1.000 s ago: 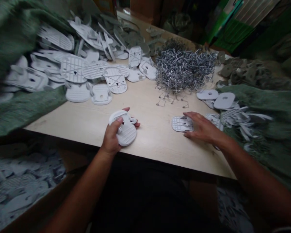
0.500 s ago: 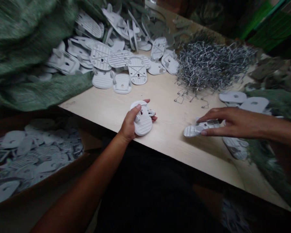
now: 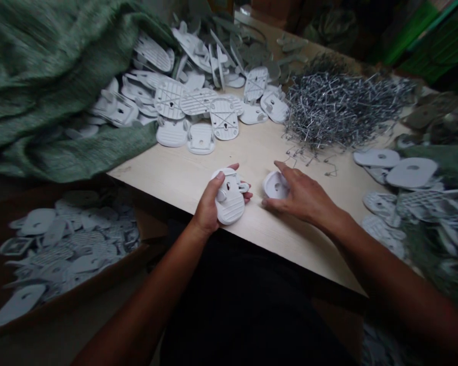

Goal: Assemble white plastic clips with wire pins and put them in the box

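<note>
While the left hand (image 3: 208, 206) holds a ribbed white piece (image 3: 230, 203) steady over the near edge of the table, a second white piece (image 3: 275, 186) stands just to its right, in the right hand (image 3: 305, 193). Narrow gap between the two pieces; not touching.

Change noted: half a second ago the right hand is well over to the right, its piece lying long and flat in the grip. Now hand and piece are close in beside the left hand, and the piece is turned, showing a smooth hollowed face with a hole. My reading: both pieces are now near enough to be worked together. Left-hand hold looks unchanged.

Fingers, left: thumb pressed on the upper face, the others curled beneath, tips showing past the right side by a small projecting tab. Fingers, right: thumb and forefinger wide apart, spanning the piece, thumb at its near edge. Cannot tell whether that piece also rests on the table (image 3: 191, 173).

Farther out: a few loose bent wires (image 3: 331, 174) beyond the right hand, then a heap of wires (image 3: 336, 109) on the far side. White pieces piled far left (image 3: 170, 99), spilling from a green sack (image 3: 61, 91); more lie at right (image 3: 412, 173). Near left, below table level, a box (image 3: 150, 221) of similar parts.
</note>
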Available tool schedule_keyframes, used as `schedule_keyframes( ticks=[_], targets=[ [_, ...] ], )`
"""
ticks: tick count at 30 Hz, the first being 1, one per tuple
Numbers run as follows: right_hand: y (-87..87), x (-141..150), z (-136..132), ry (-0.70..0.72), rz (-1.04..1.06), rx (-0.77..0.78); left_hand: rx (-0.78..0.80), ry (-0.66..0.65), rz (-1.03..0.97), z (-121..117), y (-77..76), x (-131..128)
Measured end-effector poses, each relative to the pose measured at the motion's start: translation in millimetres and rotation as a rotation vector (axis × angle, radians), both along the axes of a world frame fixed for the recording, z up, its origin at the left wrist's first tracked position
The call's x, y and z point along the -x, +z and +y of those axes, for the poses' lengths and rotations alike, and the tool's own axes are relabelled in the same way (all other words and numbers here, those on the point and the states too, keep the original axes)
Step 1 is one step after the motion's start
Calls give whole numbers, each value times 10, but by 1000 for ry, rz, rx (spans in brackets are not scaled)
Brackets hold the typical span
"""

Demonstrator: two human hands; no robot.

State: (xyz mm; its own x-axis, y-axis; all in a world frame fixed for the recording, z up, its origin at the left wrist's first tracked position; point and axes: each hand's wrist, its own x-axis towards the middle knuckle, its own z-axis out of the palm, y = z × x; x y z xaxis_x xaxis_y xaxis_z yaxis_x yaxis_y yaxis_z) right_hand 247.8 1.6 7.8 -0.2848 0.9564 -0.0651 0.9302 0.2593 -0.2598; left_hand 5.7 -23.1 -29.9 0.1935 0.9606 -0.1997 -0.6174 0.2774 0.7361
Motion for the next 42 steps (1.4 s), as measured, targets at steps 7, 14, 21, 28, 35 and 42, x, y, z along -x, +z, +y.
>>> schedule_keyframes(
  ticks=[7, 14, 21, 28, 35, 42],
  targets=[
    [-86, -149, -118, -145, 308, 92, -15, 41, 35, -29, -4, -10],
    [52, 112, -221, -68, 1280, 709, -72, 67, 102, -3, -54, -22],
    [-15, 307, -302, -77, 1360, 697, -184, 105, 294, -46, -45, 0],
    [-112, 374, -436, 28, 1294, 446, -280, 118, 483, -149, 56, -87],
    [-100, 414, -548, 149, 1061, 164, -83, 218, 110, -140, 141, -266],
    [-110, 432, -609, 195, 996, 142, -101, 247, 141, -223, 163, -266]
  ],
)
